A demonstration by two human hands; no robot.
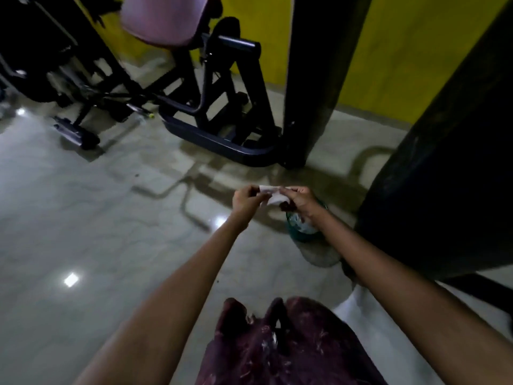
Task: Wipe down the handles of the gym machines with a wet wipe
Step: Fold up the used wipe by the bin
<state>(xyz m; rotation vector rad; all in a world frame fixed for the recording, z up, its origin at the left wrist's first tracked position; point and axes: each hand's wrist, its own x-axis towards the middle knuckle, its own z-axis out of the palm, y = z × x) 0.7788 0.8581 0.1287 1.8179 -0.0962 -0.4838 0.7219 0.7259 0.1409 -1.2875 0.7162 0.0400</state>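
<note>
A small white wet wipe [273, 195] is stretched between both hands in front of me, above the floor. My left hand [245, 200] pinches its left end. My right hand [301, 200] pinches its right end and also has something dark tucked under its fingers. A black gym machine [222, 87] with a pink seat pad [163, 19] stands at the back left, well beyond the hands. No handle of it shows clearly.
A green bin [301, 232] holding crumpled paper stands on the glossy tiled floor [97, 218] just below my right hand. A black pillar [313, 79] and a large dark machine body [449, 176] rise at the right, before a yellow wall [402, 51].
</note>
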